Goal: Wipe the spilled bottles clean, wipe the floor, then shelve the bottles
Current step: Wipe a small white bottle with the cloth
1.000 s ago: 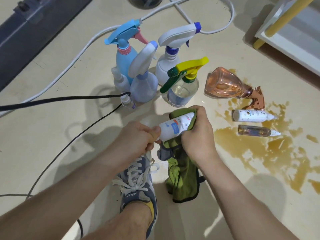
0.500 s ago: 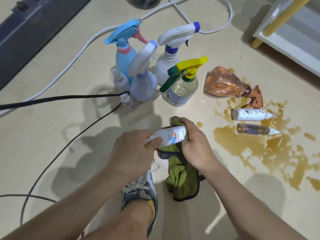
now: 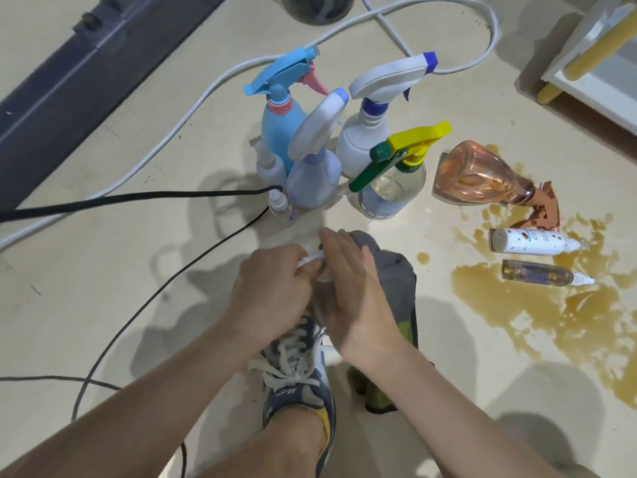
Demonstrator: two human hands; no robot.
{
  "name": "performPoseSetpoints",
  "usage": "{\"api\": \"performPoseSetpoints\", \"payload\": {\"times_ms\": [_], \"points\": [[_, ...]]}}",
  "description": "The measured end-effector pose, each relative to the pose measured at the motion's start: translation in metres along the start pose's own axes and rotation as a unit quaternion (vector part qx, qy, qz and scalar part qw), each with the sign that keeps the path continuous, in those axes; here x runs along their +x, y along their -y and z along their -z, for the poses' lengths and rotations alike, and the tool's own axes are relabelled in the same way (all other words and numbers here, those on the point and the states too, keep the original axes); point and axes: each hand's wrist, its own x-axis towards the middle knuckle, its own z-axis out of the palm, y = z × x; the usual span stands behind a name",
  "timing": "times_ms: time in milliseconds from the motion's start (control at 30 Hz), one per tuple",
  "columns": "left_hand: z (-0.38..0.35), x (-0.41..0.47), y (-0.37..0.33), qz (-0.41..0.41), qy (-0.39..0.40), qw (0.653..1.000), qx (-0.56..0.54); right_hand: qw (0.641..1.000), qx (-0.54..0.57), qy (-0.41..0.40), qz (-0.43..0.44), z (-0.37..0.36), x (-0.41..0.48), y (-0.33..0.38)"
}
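Step in hand: wiping one small white bottle (image 3: 312, 261), judged from the grip and the cloth.
Left hand (image 3: 272, 291): curled round the small white bottle; only a sliver of white shows between the two hands.
Right hand (image 3: 348, 294): fingers fairly straight, laid over the bottle. Grey-green cloth (image 3: 396, 274) sits under and beside it. Cannot tell whether the thumb pinches the cloth.
Location: held above the floor (image 3: 103, 270), over the person's shoe (image 3: 296, 374), just in front of the upright spray bottles (image 3: 310, 167).
Still dirty: pink spray bottle (image 3: 482, 177) on its side, white tube bottle (image 3: 531, 242) and small clear bottle (image 3: 537, 273), all lying in or at the brown spill (image 3: 517, 305).
Doing it well: turn the bottle with the left hand while the right keeps cloth wrapped round it; cover cap and base too. Use a clean fold of cloth.
Risk: a wet bottle is likely slippery, so keep the grip firm.
Set-down: stand it with the upright group, well away from the spill.
Progress: early-middle; floor and shelving not yet done.
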Motion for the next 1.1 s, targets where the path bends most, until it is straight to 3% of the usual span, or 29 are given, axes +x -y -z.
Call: {"api": "performPoseSetpoints", "payload": {"times_ms": [100,233,333,433,500,567,667,800,900,1000,1100], "points": [[-0.001,0.006,0.0,0.009,0.005,1.0,0.018,0.999,-0.003,0.003,0.049,-0.009,0.007,-0.013],[-0.004,0.007,0.011,0.012,0.005,0.998,0.053,0.979,0.142,0.021,-0.148,0.006,0.026,-0.035],[-0.008,0.019,0.033,0.085,0.019,0.995,0.05,0.955,0.178,-0.079,-0.225,0.013,0.028,-0.038],[-0.01,0.032,0.048,0.141,0.038,0.989,0.028,0.895,0.276,-0.211,-0.279,0.027,0.028,-0.036],[-0.009,0.04,0.051,0.147,0.048,0.988,0.023,0.922,0.246,-0.198,-0.224,0.026,0.022,-0.019],[-0.009,0.045,0.049,0.13,0.051,0.99,0.008,0.967,0.196,-0.121,-0.11,0.013,0.018,0.008],[-0.008,0.042,0.04,0.075,0.05,0.99,-0.112,0.992,0.129,-0.012,0.01,-0.021,0.022,0.007],[-0.005,0.023,0.045,-0.008,0.076,0.992,-0.101,0.995,0.031,0.004,-0.098,-0.03,0.03,-0.04],[-0.014,0.017,0.055,-0.022,0.025,0.993,-0.111,0.985,0.102,-0.029,-0.139,-0.028,0.033,-0.031],[-0.02,0.024,0.049,0.04,0.005,0.996,-0.085,0.986,0.15,-0.054,-0.046,-0.035,0.024,0.011],[-0.023,0.03,0.052,0.091,0.069,0.984,-0.136,0.995,0.069,-0.014,0.067,-0.04,0.02,-0.003]]}}
